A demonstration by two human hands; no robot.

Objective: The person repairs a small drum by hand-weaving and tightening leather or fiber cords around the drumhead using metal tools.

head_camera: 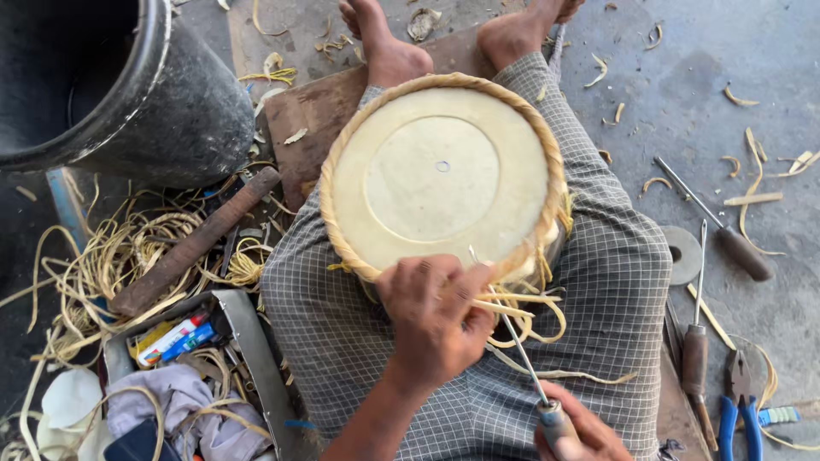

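Head view: your left hand (434, 320) pinches cane strips (521, 309) at the woven basket (440, 175) rim; your right hand (576, 431), half cut off, grips an awl (523, 358).

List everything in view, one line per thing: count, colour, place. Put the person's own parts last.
drum: one, cream skin with woven cane rim, on the lap.
cane strips: several, pale yellow, at the drum's near edge.
awl: one, thin metal shaft, tip by the rim.
black tub: one, top left.
wooden stick: one, brown, left floor.
metal tray: one, grey, lower left, holding cloth and tubes.
screwdrivers: two, dark handles, right floor.
pliers: one, blue handles, lower right.
left hand: pinching strips at the rim.
right hand: gripping the awl's handle.
feet: two, bare, top.
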